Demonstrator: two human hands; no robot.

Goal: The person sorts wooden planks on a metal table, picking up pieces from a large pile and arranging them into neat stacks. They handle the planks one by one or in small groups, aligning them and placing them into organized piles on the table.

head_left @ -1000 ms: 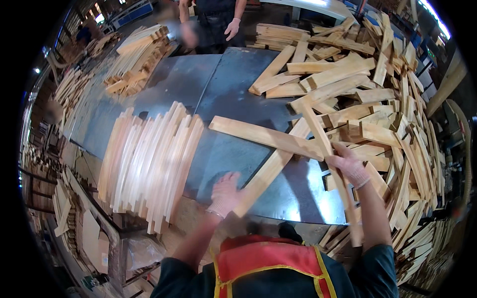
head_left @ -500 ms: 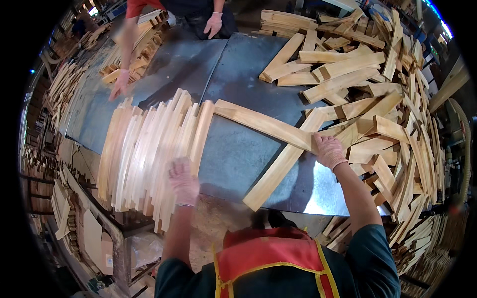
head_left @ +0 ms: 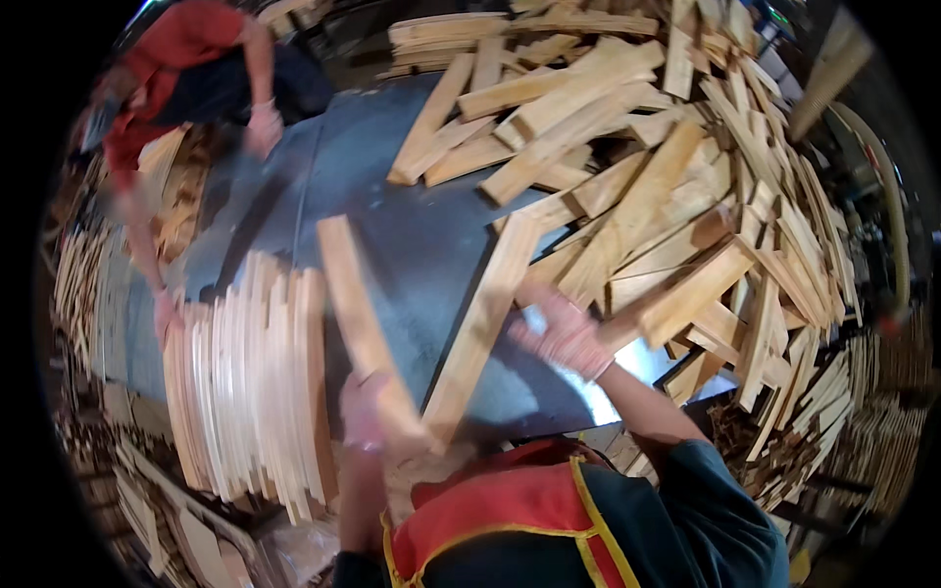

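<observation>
Gripping a pale plank (head_left: pixel 365 338) near its lower end: left hand (head_left: pixel 363 407), in a thin pinkish glove, blurred. Fingers closed against the plank's left side; exact finger placement cannot be read. Plank slants from upper left to lower right above the near part of the table (head_left: pixel 412 294), its lower end close to the wearer's red apron (head_left: pixel 500 510) with yellow edging.

Right hand (head_left: pixel 564 333): gloved likewise, partly open, fingers pointing left, nothing seen in its grasp. Position: between a second plank (head_left: pixel 485 328) and the heap of planks (head_left: pixel 637 220). Whether its fingertips touch any wood cannot be told.

Second plank lies on the dark metal surface, leaning the opposite way, so that it and the held one converge toward the near edge.

Left of the held plank: a row of narrow strips (head_left: pixel 250 382), side by side, ends uneven. Heap on the right: boards crossing at many angles, spread along that side of the table.

Far left: co-worker (head_left: pixel 191 44) in red, bending over, one gloved hand (head_left: pixel 169 318) at the row's far left corner, the other (head_left: pixel 263 129) hanging over the table's far edge.
</observation>
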